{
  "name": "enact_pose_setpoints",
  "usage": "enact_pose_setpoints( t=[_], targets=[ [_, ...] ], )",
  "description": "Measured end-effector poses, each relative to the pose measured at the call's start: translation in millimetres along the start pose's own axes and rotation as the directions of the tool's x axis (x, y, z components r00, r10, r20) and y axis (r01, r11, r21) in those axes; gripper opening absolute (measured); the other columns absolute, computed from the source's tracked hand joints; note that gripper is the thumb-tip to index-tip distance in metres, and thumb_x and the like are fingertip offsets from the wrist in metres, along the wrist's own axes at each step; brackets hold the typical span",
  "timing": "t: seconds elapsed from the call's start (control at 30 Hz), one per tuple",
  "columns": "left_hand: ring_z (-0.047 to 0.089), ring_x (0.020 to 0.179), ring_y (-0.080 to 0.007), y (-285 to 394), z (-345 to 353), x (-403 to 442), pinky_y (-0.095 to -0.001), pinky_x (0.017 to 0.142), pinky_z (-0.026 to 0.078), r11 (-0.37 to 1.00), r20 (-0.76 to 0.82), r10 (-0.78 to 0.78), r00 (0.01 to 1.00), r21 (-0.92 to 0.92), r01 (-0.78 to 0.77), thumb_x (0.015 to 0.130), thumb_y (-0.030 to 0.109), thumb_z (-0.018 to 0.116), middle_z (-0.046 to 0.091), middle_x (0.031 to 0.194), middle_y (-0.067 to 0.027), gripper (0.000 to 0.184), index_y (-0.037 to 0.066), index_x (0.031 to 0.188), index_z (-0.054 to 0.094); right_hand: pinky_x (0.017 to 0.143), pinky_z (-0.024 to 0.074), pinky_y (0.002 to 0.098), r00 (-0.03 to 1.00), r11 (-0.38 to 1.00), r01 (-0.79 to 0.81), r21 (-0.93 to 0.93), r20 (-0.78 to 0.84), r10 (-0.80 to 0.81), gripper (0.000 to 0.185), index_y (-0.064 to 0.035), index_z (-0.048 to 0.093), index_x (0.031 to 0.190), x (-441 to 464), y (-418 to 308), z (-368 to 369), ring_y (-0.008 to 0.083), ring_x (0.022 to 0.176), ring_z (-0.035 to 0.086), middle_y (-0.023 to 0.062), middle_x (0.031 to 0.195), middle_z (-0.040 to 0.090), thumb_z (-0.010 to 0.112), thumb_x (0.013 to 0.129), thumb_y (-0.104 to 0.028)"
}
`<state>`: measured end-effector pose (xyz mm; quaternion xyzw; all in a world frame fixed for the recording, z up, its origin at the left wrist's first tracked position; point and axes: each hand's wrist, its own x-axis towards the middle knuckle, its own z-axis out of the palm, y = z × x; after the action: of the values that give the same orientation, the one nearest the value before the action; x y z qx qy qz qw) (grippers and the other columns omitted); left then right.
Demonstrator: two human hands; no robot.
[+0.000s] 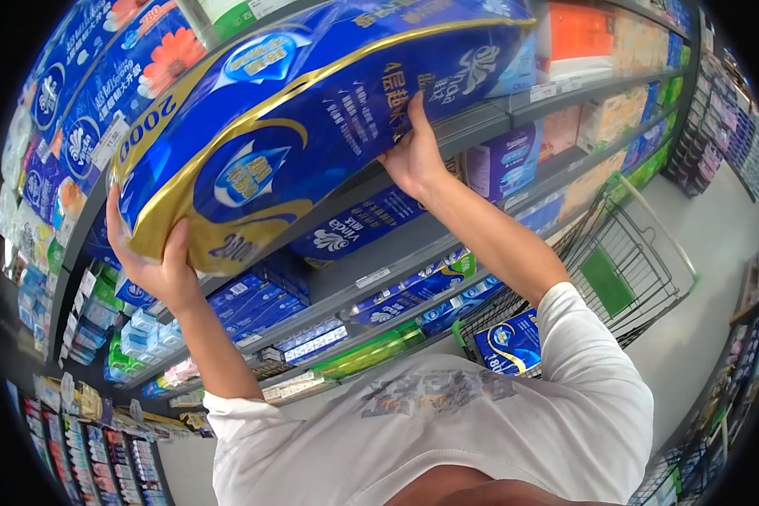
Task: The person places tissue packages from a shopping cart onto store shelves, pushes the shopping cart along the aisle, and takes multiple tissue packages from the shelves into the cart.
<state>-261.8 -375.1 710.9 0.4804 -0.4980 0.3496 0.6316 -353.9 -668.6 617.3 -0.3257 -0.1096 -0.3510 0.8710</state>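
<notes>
A big blue and gold plastic-wrapped pack of Vinda toilet paper (pixel 329 118) is held up in front of the shelves, tilted with its left end lower. My left hand (pixel 162 261) grips that lower left end, thumb on the printed face and fingers round the edge. Under the pack's lower right side, my right hand (pixel 415 156) holds it, the thumb pressed against the face and the other fingers mostly hidden. Just below the pack, another blue Vinda pack (pixel 358 226) lies on a shelf.
A wire shopping cart (pixel 641 261) with green trim stands at my right, a blue pack (pixel 510 344) inside it. Grey shelves (pixel 379 274) with price tags and paper goods run along the front. More stocked shelving (pixel 717 126) stands beyond the aisle floor (pixel 683 219).
</notes>
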Motion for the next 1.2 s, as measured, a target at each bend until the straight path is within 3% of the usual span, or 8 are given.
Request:
enact_pose_setpoints(
  t=[0.2,0.4,0.6,0.87,1.07,1.13,1.17,1.2],
  targets=[
    [0.047,0.124,-0.0238,-13,2,10,-0.0369,0.107,0.035,0.968,0.05,0.163,0.985,0.185,-0.17,0.061,0.005,0.085,0.051,0.133,-0.0124,0.081,-0.003,0.132,0.046,0.108,0.0306,0.0458,1.0,0.989,-0.005,0.148,-0.004,0.006,0.084,-0.0104,0.04,0.137,22,-4,-1,0.024,0.125,0.045,0.0087,0.134,0.049,0.05,0.082,-0.073],
    [0.055,0.114,-0.0223,-39,15,14,-0.0344,0.098,0.045,0.974,0.126,0.187,0.974,0.104,-0.201,0.059,0.015,0.091,0.054,0.125,-0.0105,0.085,0.005,0.132,0.047,0.108,0.0325,0.0467,0.995,0.982,0.083,0.17,-0.062,-0.073,0.084,-0.0129,0.038,0.139,50,2,-20,0.0263,0.125,0.044,0.0068,0.135,0.046,0.052,0.081,-0.073],
    [0.059,0.111,-0.0222,-68,3,23,-0.0337,0.093,0.051,0.979,0.2,0.118,0.973,0.143,-0.148,0.064,0.016,0.089,0.056,0.122,-0.0118,0.082,0.008,0.133,0.046,0.114,0.022,0.0512,0.999,0.988,-0.034,0.153,-0.027,0.038,0.092,-0.0119,0.03,0.145,62,12,-29,0.0294,0.135,0.032,0.0094,0.146,0.034,0.054,0.079,-0.072],
    [0.055,0.118,-0.0241,-101,-19,26,-0.0369,0.098,0.048,0.978,0.336,-0.18,0.925,0.162,0.132,0.065,0.011,0.087,0.054,0.129,-0.0156,0.086,0.007,0.137,0.04,0.115,0.0139,0.0575,0.985,0.984,-0.171,-0.054,0.016,0.172,0.089,-0.0131,0.021,0.149,72,12,-28,0.0342,0.141,0.021,0.0127,0.151,0.027,0.045,0.085,-0.069],
    [0.055,0.118,-0.0269,-113,-28,27,-0.0383,0.098,0.047,0.939,0.389,-0.304,0.869,0.274,0.206,0.068,0.029,0.086,0.054,0.13,-0.0177,0.088,0.004,0.138,0.04,0.111,0.0212,0.0576,0.991,0.99,-0.123,-0.076,-0.055,0.119,0.079,-0.0144,0.032,0.144,79,22,-21,0.0321,0.135,0.033,0.0122,0.145,0.038,0.043,0.088,-0.068],
    [0.058,0.115,-0.0254,-122,-27,27,-0.0367,0.097,0.047,0.92,0.359,-0.318,0.878,0.34,0.194,0.072,0.028,0.083,0.059,0.123,-0.0171,0.081,0.004,0.138,0.043,0.108,0.0252,0.0566,0.968,0.982,-0.179,-0.057,-0.19,0.165,0.074,-0.0144,0.039,0.139,84,22,-15,0.0306,0.13,0.04,0.0109,0.14,0.044,0.045,0.088,-0.067],
    [0.058,0.115,-0.0254,-125,-26,29,-0.0367,0.097,0.047,0.925,0.368,-0.312,0.876,0.327,0.192,0.072,0.028,0.083,0.059,0.123,-0.0171,0.081,0.004,0.138,0.043,0.105,0.0317,0.0576,0.949,0.986,-0.168,0.0,-0.271,0.162,0.075,-0.0095,0.049,0.13,84,23,-13,0.0296,0.122,0.049,0.0102,0.131,0.054,0.062,0.079,-0.063],
    [0.059,0.114,-0.0255,-124,-23,34,-0.0361,0.096,0.048,0.851,0.353,-0.432,0.83,0.466,0.244,0.075,0.025,0.08,0.062,0.12,-0.0174,0.073,0.003,0.136,0.045,0.102,0.0357,0.0586,0.915,0.981,-0.189,-0.033,-0.368,0.164,0.069,-0.0088,0.053,0.126,81,21,1,0.0305,0.118,0.053,0.0102,0.126,0.058,0.063,0.081,-0.06]
  ],
)
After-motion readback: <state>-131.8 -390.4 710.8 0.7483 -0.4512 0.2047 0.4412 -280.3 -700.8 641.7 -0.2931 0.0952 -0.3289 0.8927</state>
